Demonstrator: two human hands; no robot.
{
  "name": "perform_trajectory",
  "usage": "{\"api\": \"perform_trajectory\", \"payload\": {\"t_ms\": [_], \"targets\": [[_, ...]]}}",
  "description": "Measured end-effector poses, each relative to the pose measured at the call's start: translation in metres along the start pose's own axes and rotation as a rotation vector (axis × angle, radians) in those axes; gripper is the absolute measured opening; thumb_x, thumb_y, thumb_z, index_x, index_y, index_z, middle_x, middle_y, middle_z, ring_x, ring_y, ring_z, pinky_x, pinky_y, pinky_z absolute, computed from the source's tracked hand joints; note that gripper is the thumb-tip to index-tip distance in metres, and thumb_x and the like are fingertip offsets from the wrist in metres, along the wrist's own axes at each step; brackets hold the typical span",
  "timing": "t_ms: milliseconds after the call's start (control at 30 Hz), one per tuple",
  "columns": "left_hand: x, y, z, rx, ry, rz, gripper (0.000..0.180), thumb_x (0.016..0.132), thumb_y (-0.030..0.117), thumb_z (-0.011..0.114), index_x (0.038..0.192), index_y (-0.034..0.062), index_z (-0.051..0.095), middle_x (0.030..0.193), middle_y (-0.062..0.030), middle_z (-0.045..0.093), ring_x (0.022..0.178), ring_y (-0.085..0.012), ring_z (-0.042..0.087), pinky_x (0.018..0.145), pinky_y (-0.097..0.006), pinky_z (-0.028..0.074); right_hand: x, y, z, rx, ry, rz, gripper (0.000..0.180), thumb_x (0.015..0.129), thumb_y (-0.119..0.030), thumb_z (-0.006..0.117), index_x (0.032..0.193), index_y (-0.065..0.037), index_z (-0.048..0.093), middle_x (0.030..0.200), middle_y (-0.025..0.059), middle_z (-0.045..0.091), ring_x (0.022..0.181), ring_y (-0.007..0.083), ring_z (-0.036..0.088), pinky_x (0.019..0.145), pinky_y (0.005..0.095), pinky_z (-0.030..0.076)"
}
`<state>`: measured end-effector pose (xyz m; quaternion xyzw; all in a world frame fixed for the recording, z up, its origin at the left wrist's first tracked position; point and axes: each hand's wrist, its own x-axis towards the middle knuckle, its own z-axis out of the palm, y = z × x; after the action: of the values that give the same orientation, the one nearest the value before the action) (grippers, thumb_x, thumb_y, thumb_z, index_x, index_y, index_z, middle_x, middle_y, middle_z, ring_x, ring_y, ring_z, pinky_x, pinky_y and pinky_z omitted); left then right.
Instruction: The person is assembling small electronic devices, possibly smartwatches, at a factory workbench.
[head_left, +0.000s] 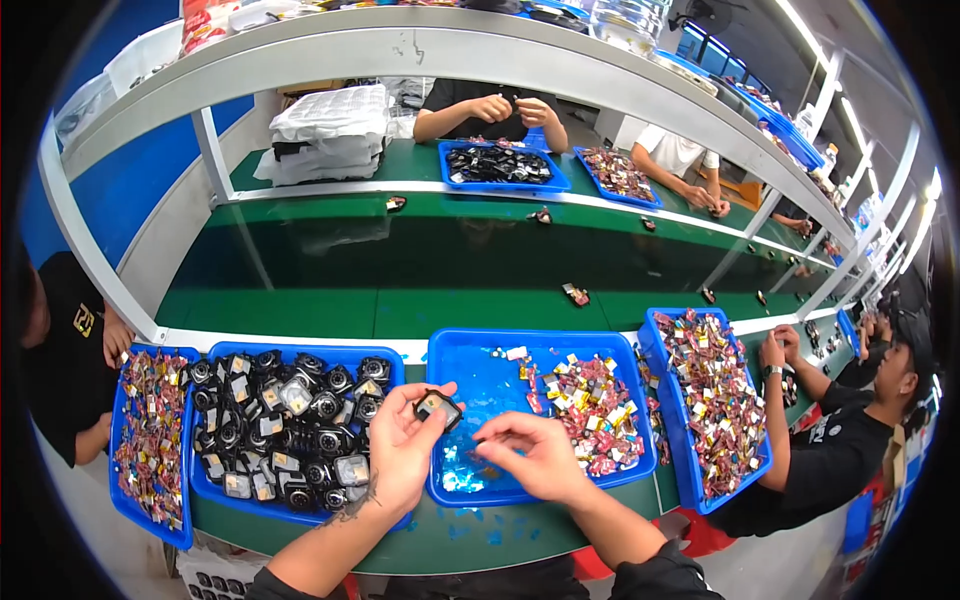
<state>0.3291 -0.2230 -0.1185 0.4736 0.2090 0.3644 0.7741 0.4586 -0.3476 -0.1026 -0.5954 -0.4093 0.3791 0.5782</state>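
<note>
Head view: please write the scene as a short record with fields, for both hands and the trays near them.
left hand: left hand holds a small black part in its fingertips, above the tray edges
right hand: right hand lowered into the middle blue tray, fingers curled; whether it holds anything cannot be told
middle tray contents: small colourful pieces, mostly on its right side
left tray: blue tray of black parts
beyond: green conveyor belt

Tray of black parts [290, 425] lies left of tray of small packets [590, 400], conveyor belt [400, 270] behind.
</note>
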Motion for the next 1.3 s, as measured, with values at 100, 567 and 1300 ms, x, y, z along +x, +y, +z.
{"api": "perform_trajectory", "payload": {"t_ms": [100, 567, 1300], "targets": [[-0.012, -0.005, 0.003, 0.031, 0.003, -0.026, 0.028, 0.094, 0.0, 0.055, 0.122, -0.0046, 0.051, 0.118, -0.0212, 0.062, 0.103, -0.0247, 0.065, 0.091, -0.035, 0.054, 0.002, 0.003, 0.013, 0.021, -0.011, -0.054, 0.018, 0.087, -0.004, 0.071, 0.102, 0.004, 0.067, 0.096, 0.0075, 0.068, 0.086, 0.011, 0.066, 0.074, 0.0242, 0.056], [-0.011, 0.007, -0.001, 0.054, -0.268, -0.048, 0.043, 0.095, -0.004, 0.054, 0.137, -0.0091, 0.045, 0.127, -0.0158, 0.059, 0.116, -0.0165, 0.058, 0.101, -0.028, 0.045, -0.002, -0.035, 0.003, -0.113, 0.11, -0.019, 0.018, 0.083, 0.004, 0.069, 0.101, 0.003, 0.07, 0.098, 0.011, 0.066, 0.087, 0.0156, 0.066, 0.073, 0.026, 0.058], [-0.015, 0.005, -0.002, 0.142, -0.313, -0.021, 0.044, 0.096, -0.003, 0.054, 0.138, -0.0057, 0.045, 0.126, -0.0141, 0.06, 0.114, -0.0149, 0.058, 0.099, -0.029, 0.047, 0.008, -0.025, 0.016, -0.53, 0.296, -0.362, 0.013, 0.076, 0.002, 0.075, 0.088, -0.002, 0.07, 0.078, 0.0096, 0.069, 0.065, 0.0166, 0.067, 0.051, 0.0264, 0.049]]}}
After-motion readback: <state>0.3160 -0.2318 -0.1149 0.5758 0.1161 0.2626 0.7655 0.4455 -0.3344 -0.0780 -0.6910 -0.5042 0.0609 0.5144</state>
